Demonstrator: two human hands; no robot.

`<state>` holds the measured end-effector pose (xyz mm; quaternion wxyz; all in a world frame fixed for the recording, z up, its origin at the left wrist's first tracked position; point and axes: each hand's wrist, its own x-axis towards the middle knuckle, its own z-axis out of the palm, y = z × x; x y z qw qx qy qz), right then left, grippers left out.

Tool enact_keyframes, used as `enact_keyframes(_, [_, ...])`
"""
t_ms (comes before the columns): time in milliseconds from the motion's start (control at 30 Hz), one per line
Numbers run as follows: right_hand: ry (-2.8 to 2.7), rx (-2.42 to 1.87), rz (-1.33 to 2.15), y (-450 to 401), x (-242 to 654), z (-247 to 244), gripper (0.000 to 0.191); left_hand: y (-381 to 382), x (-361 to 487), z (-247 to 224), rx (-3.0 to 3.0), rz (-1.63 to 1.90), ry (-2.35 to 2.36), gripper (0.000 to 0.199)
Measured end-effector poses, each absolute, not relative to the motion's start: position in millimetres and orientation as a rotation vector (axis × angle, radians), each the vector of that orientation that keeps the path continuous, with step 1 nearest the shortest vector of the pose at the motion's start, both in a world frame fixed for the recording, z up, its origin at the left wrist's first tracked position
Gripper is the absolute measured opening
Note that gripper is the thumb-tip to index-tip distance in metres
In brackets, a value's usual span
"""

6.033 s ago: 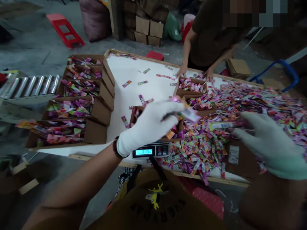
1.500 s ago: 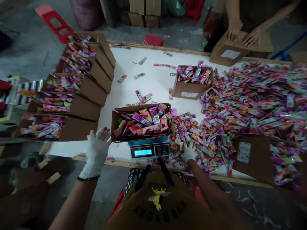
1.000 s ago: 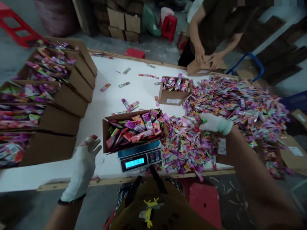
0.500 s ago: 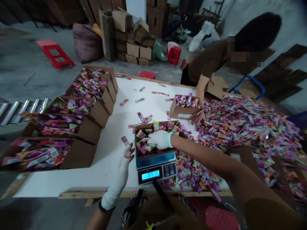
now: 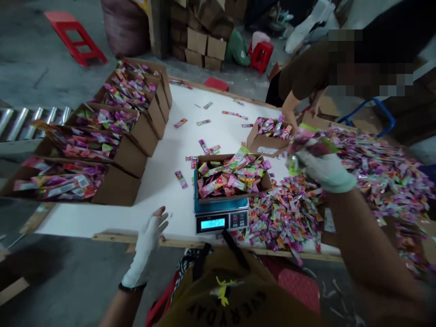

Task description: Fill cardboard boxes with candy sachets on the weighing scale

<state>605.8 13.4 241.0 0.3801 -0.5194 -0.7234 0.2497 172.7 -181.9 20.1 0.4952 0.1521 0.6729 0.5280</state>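
Observation:
A cardboard box (image 5: 235, 197) full of pink and green candy packets (image 5: 229, 175) stands on a digital scale (image 5: 222, 221) with a lit display. My right hand (image 5: 322, 169), in a white glove, is raised to the right of that box and closed round a bunch of candy packets (image 5: 308, 138). Below it spreads a heap of loose packets (image 5: 284, 213). My left hand (image 5: 150, 231), gloved with bare fingertips, hovers at the table's front edge, left of the scale. Its fingers are apart and nothing is in them.
Several filled cardboard boxes (image 5: 117, 186) line the left of the white table (image 5: 163, 181). Across the table a co-worker (image 5: 303, 81) leans by another filled box (image 5: 264, 144). A large packet pile (image 5: 384, 168) covers the right side. Loose packets lie about, and rollers (image 5: 30, 122) stand at far left.
My right hand has left the box on the scale and moved right, lifting a bunch of packets. My left hand has drawn back toward the table's front edge. The view has shifted.

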Motion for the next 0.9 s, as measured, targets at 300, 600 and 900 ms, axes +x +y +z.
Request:
enact_keyframes(300, [-2.134,-1.554,0.482,-17.4,641.1,239.7,0.021,-168.1,201.1,29.2,0.404,1.270,1.608,0.059])
enact_keyframes(600, [-2.597,-1.222,0.516,8.2,552.8,257.1,0.034,-160.4,211.4,40.8,0.448,1.245,1.568,0.066])
enact_keyframes(900, [-2.752,-1.614,0.189,60.5,502.2,237.2,0.047,-189.0,179.4,30.7,0.393,1.261,1.607,0.060])
